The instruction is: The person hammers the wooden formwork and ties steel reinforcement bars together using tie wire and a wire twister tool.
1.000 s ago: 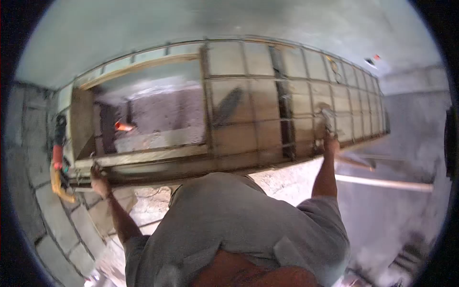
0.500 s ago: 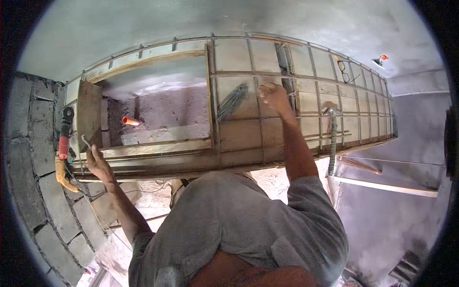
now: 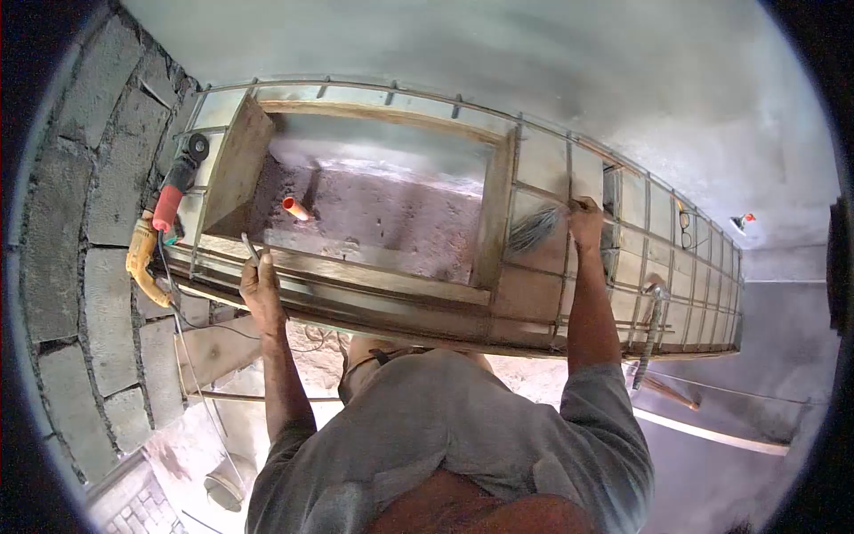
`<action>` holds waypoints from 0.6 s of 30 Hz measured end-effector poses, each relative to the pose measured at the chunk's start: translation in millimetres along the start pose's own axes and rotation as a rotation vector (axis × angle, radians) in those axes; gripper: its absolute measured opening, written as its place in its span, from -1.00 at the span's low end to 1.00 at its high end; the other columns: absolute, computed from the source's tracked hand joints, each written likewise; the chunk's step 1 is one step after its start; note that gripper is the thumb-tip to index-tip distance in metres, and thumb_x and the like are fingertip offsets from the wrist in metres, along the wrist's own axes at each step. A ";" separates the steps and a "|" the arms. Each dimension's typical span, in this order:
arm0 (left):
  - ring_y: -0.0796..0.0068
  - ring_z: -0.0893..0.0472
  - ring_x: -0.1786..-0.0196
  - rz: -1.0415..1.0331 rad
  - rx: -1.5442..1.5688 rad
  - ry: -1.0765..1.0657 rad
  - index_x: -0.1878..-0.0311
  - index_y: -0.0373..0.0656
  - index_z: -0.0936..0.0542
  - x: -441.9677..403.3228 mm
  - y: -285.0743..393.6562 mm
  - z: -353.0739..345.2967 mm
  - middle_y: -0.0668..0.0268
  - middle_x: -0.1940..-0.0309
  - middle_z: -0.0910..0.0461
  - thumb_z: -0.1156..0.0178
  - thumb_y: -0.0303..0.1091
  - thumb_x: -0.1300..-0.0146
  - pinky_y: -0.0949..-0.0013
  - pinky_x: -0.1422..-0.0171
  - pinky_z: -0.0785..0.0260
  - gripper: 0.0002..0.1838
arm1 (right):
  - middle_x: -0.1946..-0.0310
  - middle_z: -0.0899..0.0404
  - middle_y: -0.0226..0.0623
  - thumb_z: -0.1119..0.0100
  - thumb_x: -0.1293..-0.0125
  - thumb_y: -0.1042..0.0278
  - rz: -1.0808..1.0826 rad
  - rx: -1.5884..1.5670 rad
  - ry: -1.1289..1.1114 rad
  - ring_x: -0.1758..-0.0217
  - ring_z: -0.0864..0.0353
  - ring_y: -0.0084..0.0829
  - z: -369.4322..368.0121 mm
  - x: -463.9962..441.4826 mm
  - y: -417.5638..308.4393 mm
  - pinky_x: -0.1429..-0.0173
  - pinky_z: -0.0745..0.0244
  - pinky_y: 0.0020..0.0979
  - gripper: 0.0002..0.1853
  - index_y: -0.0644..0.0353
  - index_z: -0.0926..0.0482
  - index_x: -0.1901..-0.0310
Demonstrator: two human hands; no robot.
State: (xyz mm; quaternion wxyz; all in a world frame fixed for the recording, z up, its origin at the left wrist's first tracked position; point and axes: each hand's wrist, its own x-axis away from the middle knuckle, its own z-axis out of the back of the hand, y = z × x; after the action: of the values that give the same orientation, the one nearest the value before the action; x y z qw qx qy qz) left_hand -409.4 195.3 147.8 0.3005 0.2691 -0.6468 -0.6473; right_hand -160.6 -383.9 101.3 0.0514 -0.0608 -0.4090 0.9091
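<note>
My left hand is closed around a thin metal hook tool, its tip pointing up past the near edge of the wooden frame. My right hand has its thumb and fingers pinched together at the upper right end of a bundle of grey tie wire. How many wires are between the fingers is too small to see. The bundle lies on the boards beside the frame opening, under a grid of steel reinforcing bars that crosses the panels.
An angle grinder with a yellow body rests at the left end, its cable hanging down. A hammer lies over the near edge at right. Eyeglasses sit on the bars. An orange pipe stands inside the wooden-framed opening. A block wall rises at left.
The view has swung left and tilted. My right hand has moved in to the end of the wire bundle, its fingers now pinched. My left hand still holds the hook tool.
</note>
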 end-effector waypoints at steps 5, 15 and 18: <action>0.83 -0.14 0.60 0.182 0.060 -0.242 0.13 -0.23 -0.59 -27.9 14.6 11.1 0.63 0.59 -0.32 -0.28 -0.30 -0.25 0.64 0.52 0.09 -0.78 | 0.46 -0.55 -0.34 -0.06 -0.34 0.42 0.272 -0.004 -0.061 0.38 -0.52 -0.51 20.4 11.4 -67.1 0.26 -0.45 -0.47 -0.88 0.27 -0.51 0.30; 0.80 -0.30 0.51 0.261 0.057 -0.631 0.08 -0.22 -0.63 -68.6 46.0 -47.2 0.60 0.53 -0.44 -0.22 -0.28 -0.30 0.62 0.42 -0.14 -0.76 | 0.30 -0.64 -0.36 -0.12 -0.31 0.54 0.089 -0.069 -0.065 0.26 -0.58 -0.56 57.9 36.7 -228.6 0.09 -0.48 -0.52 -0.94 0.23 -0.56 0.22; 0.80 -0.35 0.41 0.240 0.065 -0.875 0.04 -0.22 -0.63 -50.6 69.3 -100.7 0.57 0.45 -0.49 -0.23 -0.23 -0.29 0.62 0.35 -0.20 -0.71 | 0.28 -0.64 -0.38 -0.15 -0.27 0.55 0.144 -0.166 -0.305 0.17 -0.58 -0.52 19.1 65.2 -271.4 0.02 -0.47 -0.50 -0.89 0.21 -0.61 0.20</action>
State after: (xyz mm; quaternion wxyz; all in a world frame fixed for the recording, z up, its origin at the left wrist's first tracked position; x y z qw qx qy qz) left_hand -298.2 165.8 213.1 0.0632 -0.0971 -0.7595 -0.6401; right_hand -216.1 -209.5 312.9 -0.0815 0.0447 -0.4802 0.8722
